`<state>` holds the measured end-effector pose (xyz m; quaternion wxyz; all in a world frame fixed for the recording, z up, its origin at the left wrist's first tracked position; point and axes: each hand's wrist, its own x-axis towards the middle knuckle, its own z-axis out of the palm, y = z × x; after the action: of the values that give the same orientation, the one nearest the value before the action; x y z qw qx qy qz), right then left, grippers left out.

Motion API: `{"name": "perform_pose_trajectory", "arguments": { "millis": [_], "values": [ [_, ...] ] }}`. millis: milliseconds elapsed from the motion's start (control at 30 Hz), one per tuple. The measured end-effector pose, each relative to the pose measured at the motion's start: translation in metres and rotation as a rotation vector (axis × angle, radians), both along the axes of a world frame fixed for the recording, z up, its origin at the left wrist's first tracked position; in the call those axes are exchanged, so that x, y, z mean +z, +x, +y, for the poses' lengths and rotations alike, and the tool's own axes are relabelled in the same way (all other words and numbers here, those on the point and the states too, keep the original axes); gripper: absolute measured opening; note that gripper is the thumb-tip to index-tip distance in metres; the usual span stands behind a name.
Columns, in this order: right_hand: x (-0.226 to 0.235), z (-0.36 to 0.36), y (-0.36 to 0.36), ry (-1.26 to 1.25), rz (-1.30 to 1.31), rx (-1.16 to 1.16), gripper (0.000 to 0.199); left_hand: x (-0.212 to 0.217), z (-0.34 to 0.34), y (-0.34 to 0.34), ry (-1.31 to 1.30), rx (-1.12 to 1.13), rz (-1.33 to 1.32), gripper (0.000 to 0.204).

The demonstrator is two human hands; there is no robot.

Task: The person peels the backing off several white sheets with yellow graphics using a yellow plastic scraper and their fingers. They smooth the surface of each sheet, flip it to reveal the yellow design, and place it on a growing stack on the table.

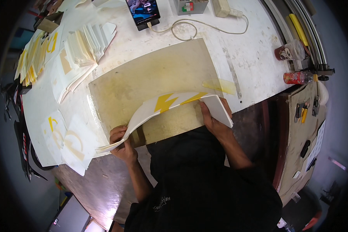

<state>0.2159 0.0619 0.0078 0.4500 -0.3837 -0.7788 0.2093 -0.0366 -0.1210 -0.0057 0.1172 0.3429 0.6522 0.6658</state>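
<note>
Between my two hands a stack of white sheets (147, 106) with yellow printed shapes bends upward in an arch. My left hand (123, 145) is closed on the stack's left end, by the table's front edge. At the right end, my right hand (216, 118) grips the stack with the thumb on the near side and the fingers behind, partly hidden. Below the arch lies a yellowed, translucent mat (150, 75). A yellow translucent strip (219, 86) rests at the mat's right edge.
Fanned white sheets (87, 46) and loose white sheets with yellow shapes (71, 141) lie left on the white table (255, 65). A phone on a stand (145, 11) and a cable (185, 22) are at the back. A red-labelled bottle (297, 77) and a cup (290, 51) stand right.
</note>
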Motion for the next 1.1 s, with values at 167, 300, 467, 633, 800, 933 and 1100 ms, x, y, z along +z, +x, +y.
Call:
{"name": "perform_pose_trajectory", "arguments": {
  "millis": [167, 300, 467, 633, 800, 933, 1100],
  "values": [
    [-0.001, 0.001, 0.001, 0.019, -0.043, 0.014, 0.011, -0.003, -0.002, 0.0, -0.012, -0.004, -0.014, 0.012],
    [-0.027, -0.016, 0.016, -0.068, -0.183, -0.068, 0.019, -0.001, -0.006, 0.007, -0.091, 0.174, -0.126, 0.01],
    [-0.009, -0.021, 0.015, -0.276, -0.155, -0.066, 0.021, 0.014, 0.005, 0.01, 0.046, 0.066, -0.016, 0.013],
    [-0.004, -0.016, 0.006, -0.288, -0.044, -0.021, 0.021, 0.002, 0.002, 0.007, 0.033, -0.009, 0.045, 0.016],
    [0.011, -0.011, 0.001, -0.18, -0.001, -0.016, 0.018, 0.012, 0.002, 0.01, -0.049, 0.104, 0.005, 0.019],
    [0.065, 0.011, 0.022, -0.317, -0.127, 0.131, 0.018, 0.069, 0.004, -0.017, -0.289, 0.12, -0.113, 0.027],
    [0.06, 0.056, 0.026, -0.826, -0.27, 0.239, 0.026, 0.064, 0.031, -0.058, -0.603, -0.062, -0.422, 0.032]
  ]
}}
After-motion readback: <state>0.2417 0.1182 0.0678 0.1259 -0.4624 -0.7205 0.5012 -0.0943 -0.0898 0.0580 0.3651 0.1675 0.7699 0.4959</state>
